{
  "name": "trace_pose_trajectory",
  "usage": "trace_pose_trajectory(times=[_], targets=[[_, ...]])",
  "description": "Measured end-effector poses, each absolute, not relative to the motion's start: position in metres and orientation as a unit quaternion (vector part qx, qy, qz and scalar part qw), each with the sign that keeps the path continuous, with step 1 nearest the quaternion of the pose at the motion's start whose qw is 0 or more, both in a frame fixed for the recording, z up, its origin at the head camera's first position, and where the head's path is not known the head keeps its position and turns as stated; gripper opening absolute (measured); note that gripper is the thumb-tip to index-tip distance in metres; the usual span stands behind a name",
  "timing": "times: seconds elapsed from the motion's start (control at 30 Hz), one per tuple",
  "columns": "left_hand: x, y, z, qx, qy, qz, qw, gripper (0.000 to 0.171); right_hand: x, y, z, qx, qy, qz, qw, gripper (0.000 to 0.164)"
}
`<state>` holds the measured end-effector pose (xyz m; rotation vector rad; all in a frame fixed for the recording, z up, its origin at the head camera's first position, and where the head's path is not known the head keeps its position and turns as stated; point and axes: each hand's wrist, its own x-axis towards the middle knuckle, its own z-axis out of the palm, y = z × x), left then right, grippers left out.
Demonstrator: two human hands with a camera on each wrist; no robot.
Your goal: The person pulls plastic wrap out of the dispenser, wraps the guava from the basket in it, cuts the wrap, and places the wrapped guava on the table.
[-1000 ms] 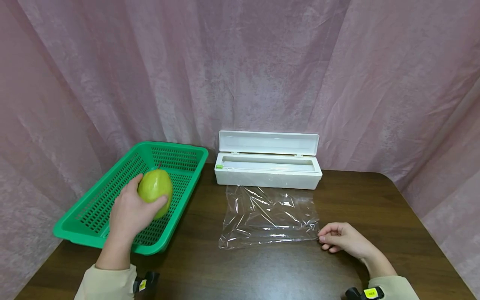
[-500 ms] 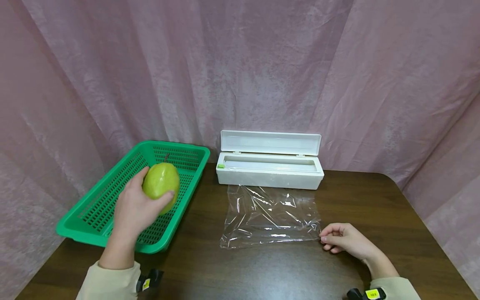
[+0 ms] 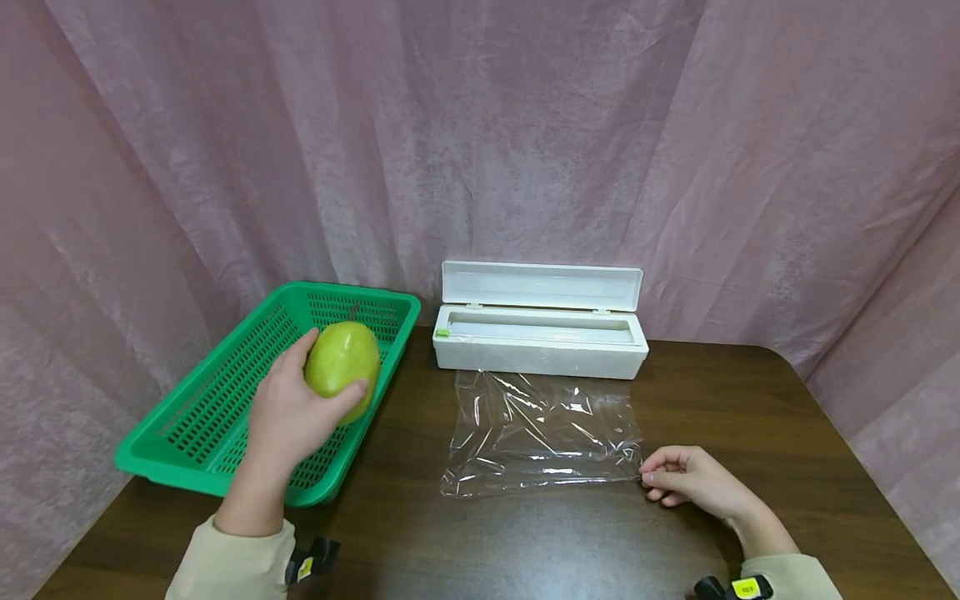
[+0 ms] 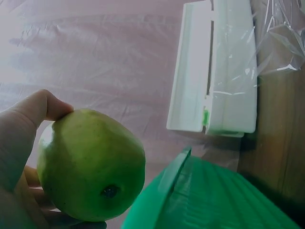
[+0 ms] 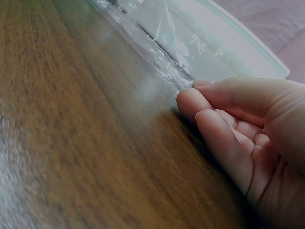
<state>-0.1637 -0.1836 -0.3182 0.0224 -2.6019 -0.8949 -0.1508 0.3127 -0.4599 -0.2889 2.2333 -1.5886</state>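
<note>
Green basket left, white wrap dispenser beside it, cling film out front, near corner pinched by the right hand; probably flimsy, edges only. Left hand grips a pear over the basket: likely solid, slickish, best palmed round the belly.

As a brown wooden table: bearing a green basket at ten o'clock, a white box at twelve, clear film at the box's six.

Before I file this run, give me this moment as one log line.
left hand: grips fruit | right hand: pinches film | box: open | basket: left of box
</note>
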Motion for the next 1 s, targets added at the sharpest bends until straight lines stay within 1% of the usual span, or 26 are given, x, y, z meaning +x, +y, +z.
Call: trace_pose_trajectory(times=[0.47,0.73,1.0], targets=[[-0.168,-0.166,-0.323,-0.015,-0.923,-0.328,0.2,0.081,-0.149,0.313,-0.458,-0.099,0.795,-0.567,0.194,0.033],[-0.168,-0.159,-0.322,-0.015,-0.924,-0.337,0.179,0.082,-0.149,0.311,-0.457,-0.105,0.786,-0.577,0.196,0.033],[-0.171,-0.154,-0.325,-0.023,-0.925,-0.337,0.174,0.083,-0.15,0.312,-0.457,-0.103,0.79,-0.572,0.196,0.033]])
